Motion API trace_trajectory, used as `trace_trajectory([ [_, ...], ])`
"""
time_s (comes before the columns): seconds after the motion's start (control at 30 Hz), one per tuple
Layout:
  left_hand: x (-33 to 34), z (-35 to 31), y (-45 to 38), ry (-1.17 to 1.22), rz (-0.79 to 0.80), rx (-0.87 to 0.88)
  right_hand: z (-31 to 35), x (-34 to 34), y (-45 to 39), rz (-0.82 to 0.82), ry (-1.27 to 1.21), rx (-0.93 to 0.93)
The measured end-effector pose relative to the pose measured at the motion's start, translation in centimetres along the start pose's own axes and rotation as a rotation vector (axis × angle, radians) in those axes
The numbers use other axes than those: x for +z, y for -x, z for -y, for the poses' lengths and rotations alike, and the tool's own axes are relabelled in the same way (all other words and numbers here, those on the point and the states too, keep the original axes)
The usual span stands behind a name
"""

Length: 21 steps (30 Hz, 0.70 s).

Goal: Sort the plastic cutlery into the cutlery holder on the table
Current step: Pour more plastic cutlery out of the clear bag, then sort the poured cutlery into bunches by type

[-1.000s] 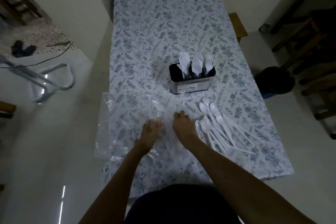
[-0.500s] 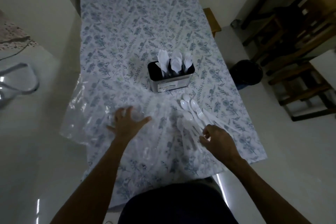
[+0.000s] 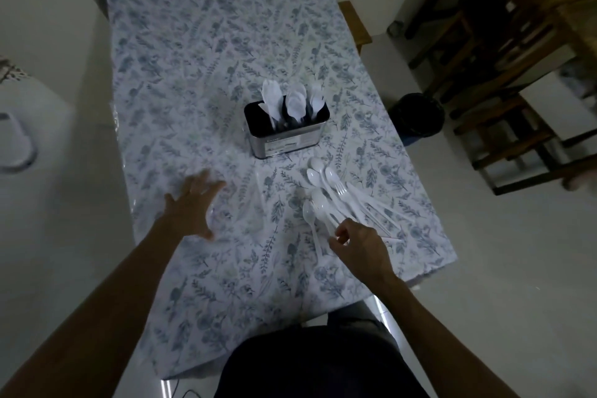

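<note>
The cutlery holder stands upright mid-table, already carrying white pieces in its compartments. The loose plastic cutlery lies fanned just beside it, toward the near right edge of the table, within easy reach. The right hand hovers at the handle ends, fingers curled for a pinch; whether it grips a piece cannot be told. The left hand lies flat, fingers spread, probably steadying the clear plastic sheet

one cutlery holder, two hands, left, right, one table
</note>
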State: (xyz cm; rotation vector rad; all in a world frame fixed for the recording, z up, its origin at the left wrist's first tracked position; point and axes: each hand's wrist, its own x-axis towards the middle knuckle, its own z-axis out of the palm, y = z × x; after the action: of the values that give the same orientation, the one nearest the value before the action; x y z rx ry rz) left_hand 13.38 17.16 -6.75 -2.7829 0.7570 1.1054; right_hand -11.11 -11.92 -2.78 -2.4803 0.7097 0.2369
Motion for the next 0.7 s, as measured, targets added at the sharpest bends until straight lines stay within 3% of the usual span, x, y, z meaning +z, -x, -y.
trace_trajectory([
  [0.27, 2.9, -1.6, 2.7, 0.033, -0.012, -0.01, 0.3, 0.7, 0.2, -0.007, -0.002, -0.018],
  [0.43, 2.8, -3.9, 3.5, -0.004, -0.043, -0.103, -1.7, -0.8, -0.1, -0.043, 0.021, 0.013],
  [0.5, 3.1, -5.9, 4.1, 0.019, -0.13, -0.112, -2.9, -1.9, -0.4, -0.066, 0.038, 0.037],
  [0.63, 4.3, -10.8, 5.6, 0.292, -0.41, -0.039, -5.9, -4.1, -1.7, -0.1, 0.031, 0.12],
  [0.7, 5.1, -13.2, 6.0, 0.399, -0.475, -0.013, -7.3, -5.0, -2.7, -0.093, 0.015, 0.147],
])
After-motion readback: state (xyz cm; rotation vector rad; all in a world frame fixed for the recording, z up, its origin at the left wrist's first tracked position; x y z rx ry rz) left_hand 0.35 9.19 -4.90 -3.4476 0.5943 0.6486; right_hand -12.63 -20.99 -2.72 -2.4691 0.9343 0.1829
